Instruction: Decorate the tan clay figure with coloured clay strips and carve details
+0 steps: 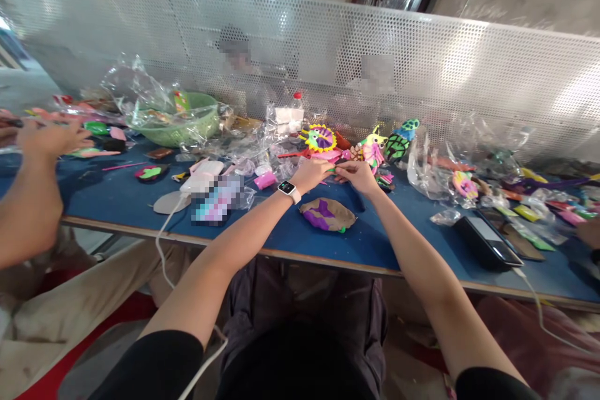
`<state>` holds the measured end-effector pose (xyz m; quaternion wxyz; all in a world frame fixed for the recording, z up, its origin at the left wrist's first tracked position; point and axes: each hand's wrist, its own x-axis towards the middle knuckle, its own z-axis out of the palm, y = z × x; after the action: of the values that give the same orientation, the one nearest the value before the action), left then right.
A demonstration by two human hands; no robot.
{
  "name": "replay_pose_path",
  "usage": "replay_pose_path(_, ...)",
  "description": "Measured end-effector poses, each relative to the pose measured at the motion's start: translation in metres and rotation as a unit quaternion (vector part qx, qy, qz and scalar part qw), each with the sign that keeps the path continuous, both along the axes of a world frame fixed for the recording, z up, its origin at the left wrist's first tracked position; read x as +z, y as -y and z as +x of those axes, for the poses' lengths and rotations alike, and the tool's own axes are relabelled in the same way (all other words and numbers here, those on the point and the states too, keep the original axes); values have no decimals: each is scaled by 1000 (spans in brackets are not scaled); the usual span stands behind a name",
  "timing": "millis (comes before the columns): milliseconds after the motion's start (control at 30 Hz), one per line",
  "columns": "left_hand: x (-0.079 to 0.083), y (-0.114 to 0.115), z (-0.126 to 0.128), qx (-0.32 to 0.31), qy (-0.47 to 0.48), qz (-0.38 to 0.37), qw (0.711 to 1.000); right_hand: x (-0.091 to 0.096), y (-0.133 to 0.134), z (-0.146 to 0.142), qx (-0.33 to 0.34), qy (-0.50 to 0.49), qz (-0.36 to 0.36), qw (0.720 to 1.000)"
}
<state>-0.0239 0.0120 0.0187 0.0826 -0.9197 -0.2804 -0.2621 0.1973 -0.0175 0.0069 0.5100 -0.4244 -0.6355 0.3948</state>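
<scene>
1. Pinches a small green clay piece [332, 169] in the fingertips of the left hand [313, 174], over the blue tabletop [370, 244].
2. Curls the fingers of the right hand [357, 175] close against the same piece; cannot tell whether gripping or only touching it.
3. Wears a smartwatch [287, 187] with a pale strap on the left wrist.
4. Has an oval brown-and-purple clay slab [328, 215] lying between the forearms, nearer the body than the hands, with a bit of green at its near edge.
5. Faces, just beyond the hands, a yellow-fringed clay figure [321, 137], a pink-and-yellow clay figure [374, 149] with pointed ears, and a green-and-black patterned clay figure [397, 145].
6. Has to the left a pink packet [265, 180] and, farther off, a green basket [187, 134] partly covered by clear wrapping.
7. Has to the right a black box [487, 244] near the table's edge.
8. Sits before a perforated metal panel [304, 44], with a co-worker's hand [49, 134] at far left.
</scene>
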Motion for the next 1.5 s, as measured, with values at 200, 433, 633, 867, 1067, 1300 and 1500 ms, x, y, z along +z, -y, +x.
replay_pose_path(200,4,7,1,1,-12,-20,1000,0,-2,1,-2,-14,13,1000)
replay_pose_path(433,5,9,0,21,-12,-26,999,3,1,0,-18,0,8,1000)
replay_pose_path(633,3,8,1,15,28,-29,999,3,1,2,-12,14,2,1000)
replay_pose_path(867,5,10,3,12,29,-40,999,7,2,6,-15,-5,9,1000)
replay_pose_path(1067,5,11,2,15,16,-47,999,6,6,1,6,-12,-21,1000)
replay_pose_path(1300,2,7,3,5,12,-47,999,5,2,4,6,8,10,1000)
replay_pose_path(1500,5,12,2,34,-49,6,998,-2,0,3,21,15,-9,1000)
